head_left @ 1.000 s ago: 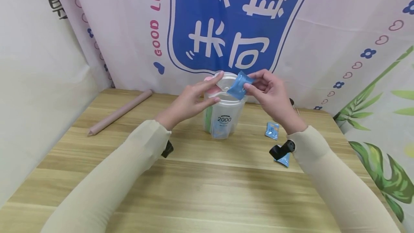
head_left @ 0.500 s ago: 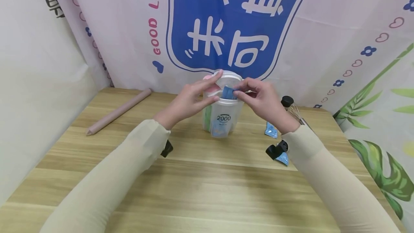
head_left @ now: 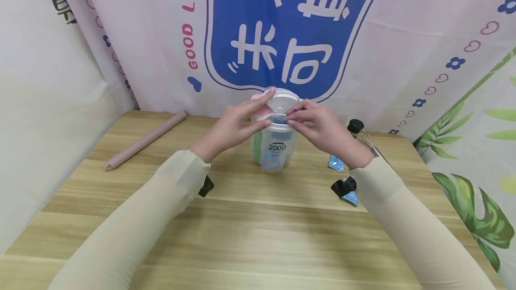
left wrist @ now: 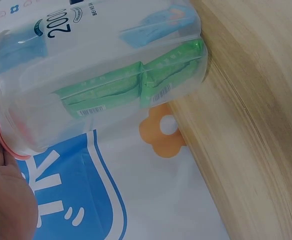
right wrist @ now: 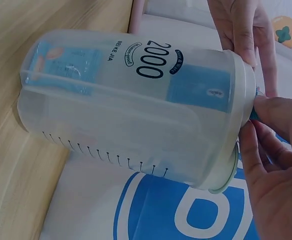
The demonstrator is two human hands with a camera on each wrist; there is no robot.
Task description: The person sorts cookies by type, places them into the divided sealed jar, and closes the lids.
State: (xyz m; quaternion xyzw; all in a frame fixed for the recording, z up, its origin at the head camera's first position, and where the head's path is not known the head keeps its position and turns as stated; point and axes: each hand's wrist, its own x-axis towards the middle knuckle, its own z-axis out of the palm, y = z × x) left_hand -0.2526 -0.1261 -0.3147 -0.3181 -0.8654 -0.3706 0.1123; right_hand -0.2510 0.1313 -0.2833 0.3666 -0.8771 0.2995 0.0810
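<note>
A clear plastic canister marked 2000 stands upright at the table's back, one white lid flap raised. My left hand spans its top with spread, straight fingers, index finger at the flap and thumb at the front rim. My right hand pinches the top of a blue sachet, most of which hangs inside the canister just below the rim. Another blue sachet lies at the canister's bottom. Green sachets fill a neighbouring compartment. A pink flap covers part of the top.
Two blue sachets, one farther back and one nearer, lie right of the canister, partly hidden by my wrist and its camera. Behind my right forearm are a black-topped item and a wire whisk. A pinkish rod lies left.
My right hand has moved left and down to the canister's opening, lowering the blue sachet from above the rim to mostly inside. The left hand keeps its place at the lid.
</note>
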